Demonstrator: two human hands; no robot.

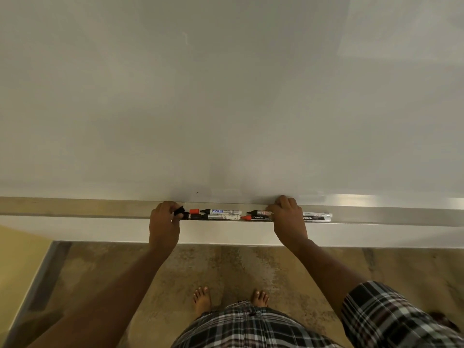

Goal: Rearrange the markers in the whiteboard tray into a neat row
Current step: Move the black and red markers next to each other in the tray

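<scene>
- So the markers sit in two lines along the metal tray under the whiteboard, one line against the board and one along the front lip.
- Back line: a marker with a blue label with an orange cap at its left end, then a black-tipped marker running under the right hand.
- Front line: a white marker with a black end, then a black marker with white lettering and a red cap, touching end to end or near enough.
- Past the right hand two more white markers poke out, stacked one behind the other.
- Left hand is at the left end of the bunch, fingers curled around something black, looks like a cap or marker end, can't make out which.
- Right hand is laid palm-down over the markers in the middle-right, fingers hooked over the back edge of the tray. Whether it's actually gripping one or just pressing on them, I can't tell.
- Bare feet on a brownish floor below, plus a checked sleeve on the right arm.
</scene>
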